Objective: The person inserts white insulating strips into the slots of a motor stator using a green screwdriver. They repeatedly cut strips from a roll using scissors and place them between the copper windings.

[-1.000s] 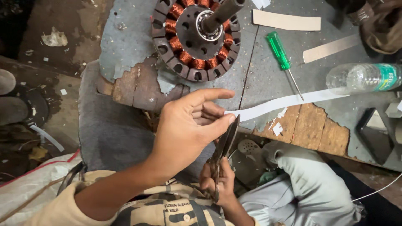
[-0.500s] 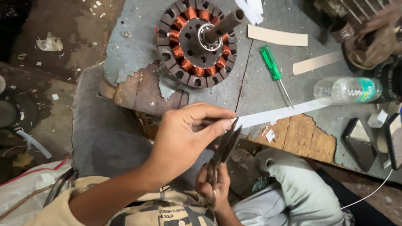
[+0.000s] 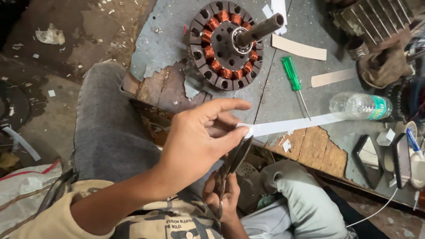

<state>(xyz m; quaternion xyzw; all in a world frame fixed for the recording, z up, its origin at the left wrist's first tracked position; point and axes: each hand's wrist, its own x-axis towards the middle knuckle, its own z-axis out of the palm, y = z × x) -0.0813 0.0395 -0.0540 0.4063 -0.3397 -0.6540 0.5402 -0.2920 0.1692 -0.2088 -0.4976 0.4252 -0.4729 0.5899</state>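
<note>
From the head camera, the left hand (image 3: 199, 141) pinches the near end of a long white paper strip (image 3: 292, 125) between thumb and fingers, the forefinger stretched out above it. The strip runs off to the right over the edge of the worn grey worktable (image 3: 168, 48), its far end reaching just beside a clear plastic bottle (image 3: 359, 105) lying on its side. The right hand (image 3: 223, 198), lower and nearer the body, is closed around the handles of a pair of scissors (image 3: 232, 163); the blades point up towards the strip and meet it right by the left thumb.

Compared with half a second ago and a second ago, both hands keep the same grasp, the strip is pulled straighter and more level, and the scene has slid lower in the picture as the head tilts.

Farther off on the table stands a motor stator (image 3: 226, 44) with copper windings and a shaft sticking out. To its right lies a green-handled screwdriver (image 3: 293, 79), and beyond that two tan card strips (image 3: 299, 47). Small white paper scraps (image 3: 286, 144) lie under the long strip.
</note>
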